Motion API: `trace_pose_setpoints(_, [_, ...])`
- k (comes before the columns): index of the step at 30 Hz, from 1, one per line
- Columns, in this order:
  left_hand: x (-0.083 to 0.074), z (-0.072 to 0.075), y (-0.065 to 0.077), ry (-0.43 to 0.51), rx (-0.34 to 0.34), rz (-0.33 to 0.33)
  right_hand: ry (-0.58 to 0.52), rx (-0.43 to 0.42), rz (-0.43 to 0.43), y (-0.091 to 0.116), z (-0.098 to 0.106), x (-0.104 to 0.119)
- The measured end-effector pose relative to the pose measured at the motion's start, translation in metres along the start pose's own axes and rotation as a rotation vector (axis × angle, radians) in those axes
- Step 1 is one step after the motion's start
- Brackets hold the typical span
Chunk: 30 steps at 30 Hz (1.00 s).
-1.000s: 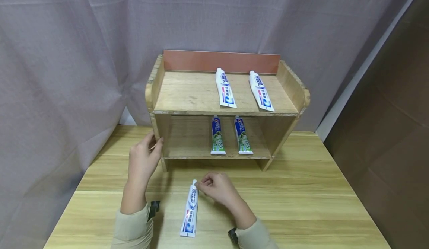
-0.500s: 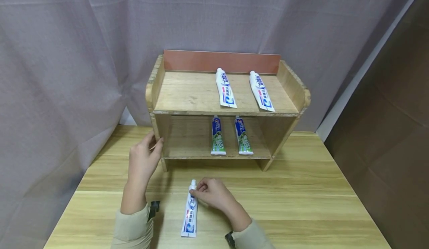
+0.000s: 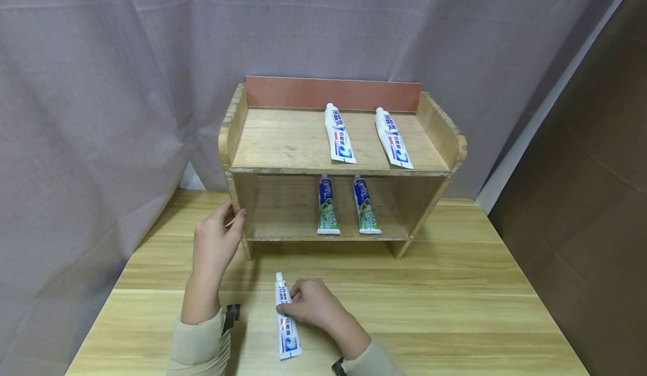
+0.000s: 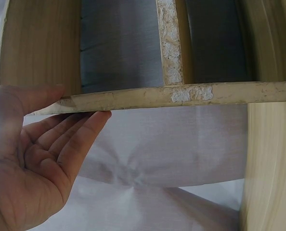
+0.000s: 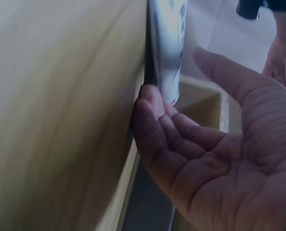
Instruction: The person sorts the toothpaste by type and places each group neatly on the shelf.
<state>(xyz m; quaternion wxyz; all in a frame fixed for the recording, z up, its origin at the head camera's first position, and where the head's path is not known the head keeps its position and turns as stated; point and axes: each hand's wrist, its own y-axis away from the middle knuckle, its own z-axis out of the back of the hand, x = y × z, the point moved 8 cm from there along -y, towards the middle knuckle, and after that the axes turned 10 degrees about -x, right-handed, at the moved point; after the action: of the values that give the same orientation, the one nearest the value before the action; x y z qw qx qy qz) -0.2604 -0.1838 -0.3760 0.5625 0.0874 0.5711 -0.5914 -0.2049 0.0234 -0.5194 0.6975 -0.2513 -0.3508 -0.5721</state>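
My left hand [image 3: 217, 238] grips the side board of a two-tier wooden shelf [image 3: 290, 170]; in the left wrist view the thumb lies on one face of the board and the fingers [image 4: 83, 137] on the other. A white toothpaste tube [image 3: 288, 334] with blue print lies on the table before the shelf, cap towards it. My right hand [image 3: 315, 307] is at this tube, its thumb reaching over it. From the right wrist, the fingertips [image 5: 150, 103] touch the tube's edge close to the tabletop, and the thumb stands apart from the tube [image 5: 168, 53].
Two white toothpaste tubes, one left [image 3: 340, 134] and one right [image 3: 393, 139], lie on the top tier. Below them lie two blue-green tubes, left [image 3: 328, 210] and right [image 3: 366, 207]. A grey curtain [image 3: 323, 22] hangs behind the wooden table [image 3: 480, 303].
My right hand has moved down along the tube and its thumb now reaches across it. The tube has turned, its cap end swinging left. My left hand stays on the shelf.
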Motion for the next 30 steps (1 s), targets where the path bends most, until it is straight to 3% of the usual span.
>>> trace_pose_setpoints(10, [-0.003,0.001,0.0,0.0,-0.018,-0.026,0.14,-0.02,0.021,0.006,-0.012,0.006])
trace_pose_setpoints(30, [0.0,0.0,0.001,-0.007,-0.001,-0.014,0.153,-0.005,0.055,0.009,-0.01,0.012])
